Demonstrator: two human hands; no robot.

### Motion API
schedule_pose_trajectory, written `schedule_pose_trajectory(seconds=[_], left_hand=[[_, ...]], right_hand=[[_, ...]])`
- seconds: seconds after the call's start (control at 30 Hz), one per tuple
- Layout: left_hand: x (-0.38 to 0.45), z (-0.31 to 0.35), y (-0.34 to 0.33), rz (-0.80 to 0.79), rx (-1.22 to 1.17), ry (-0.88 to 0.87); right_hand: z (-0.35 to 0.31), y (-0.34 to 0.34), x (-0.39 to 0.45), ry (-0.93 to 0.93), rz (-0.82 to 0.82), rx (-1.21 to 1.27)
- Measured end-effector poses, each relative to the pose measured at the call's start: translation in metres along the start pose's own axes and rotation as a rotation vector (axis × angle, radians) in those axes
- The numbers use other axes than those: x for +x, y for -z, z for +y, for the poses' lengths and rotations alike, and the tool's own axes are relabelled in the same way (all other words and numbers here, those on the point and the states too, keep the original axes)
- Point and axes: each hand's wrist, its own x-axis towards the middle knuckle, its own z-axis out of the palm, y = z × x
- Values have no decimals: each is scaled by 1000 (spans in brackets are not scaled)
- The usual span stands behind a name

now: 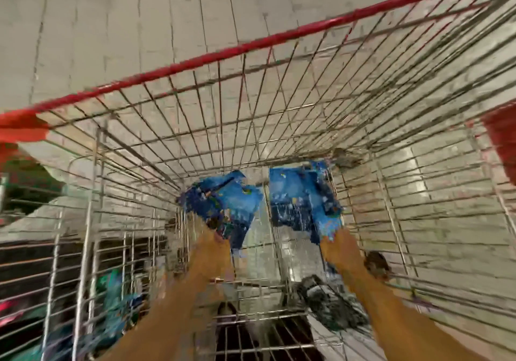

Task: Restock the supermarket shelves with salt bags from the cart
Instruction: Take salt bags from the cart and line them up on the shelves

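Floor (111,25): pale tiles, seen through and beyond the cart.
Cart (279,39): wire basket, red-trimmed rim, viewed from above; frame heavily blurred.
Left salt bag (231,201): blue, low inside the basket, at the end of the left forearm.
Right salt bag (304,195): blue, just beside the first, a narrow gap between.
Left hand (215,225), right hand (331,235): both reach into the basket to the bags; blur hides the fingers, so grip cannot be told.

Head view, steeply downward and close, into the wire cart (279,126).
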Motion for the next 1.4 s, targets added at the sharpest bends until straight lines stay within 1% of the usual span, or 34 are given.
schedule_pose_trajectory(seconds=[0.03,0.07,0.1,0.13,0.17,0.23,0.33,0.47,0.5,0.57,0.6,0.67,0.73,0.77,0.83,0.9,0.97,1.03,1.1,1.17,1.2,1.3,1.4], left_hand=[[14,-6,-11,18,-3,17],[26,-8,-18,16,43,33],[42,-16,-29,25,61,37],[54,-21,-39,16,56,45],[68,-30,-50,11,-2,55],[87,-40,-69,21,-57,53],[111,-52,-90,50,-71,35],[125,-54,-106,153,-140,15],[127,-55,-110,171,-167,8],[124,-51,-117,154,-223,-10],[121,-48,-118,146,-215,-1],[118,-44,-121,139,-247,24],[118,-44,-122,111,-311,39],[118,-44,-123,102,-326,48],[120,-44,-121,90,-339,60],[123,-45,-119,77,-361,63],[124,-47,-119,46,-334,50],[123,-49,-123,14,-286,25],[118,-52,-125,23,-237,10],[114,-56,-123,27,-282,29],[111,-58,-119,22,-311,32],[100,-60,-100,-13,-366,39],[80,-50,-73,-50,-411,88]], right_hand=[[10,-11,13,-4,28,-35],[18,-20,27,-2,49,-91],[23,-27,40,3,73,-176],[29,-32,54,7,94,-267],[32,-36,67,6,127,-314],[35,-41,93,9,187,-326],[37,-50,125,39,186,-435],[40,-59,147,-51,256,-486],[40,-62,149,-42,269,-488],[36,-70,151,15,254,-465],[35,-75,150,38,243,-457],[34,-82,149,26,276,-405],[36,-81,156,-52,347,-256],[38,-78,161,-88,339,-195],[44,-72,171,-127,236,-118],[46,-69,176,-148,162,32],[44,-70,178,-164,112,195],[42,-70,180,-164,76,251],[37,-68,178,-200,87,301],[36,-65,174,-229,48,455],[38,-66,168,-212,4,516],[41,-66,141,-120,-51,554],[42,-58,109,-121,-102,593]])
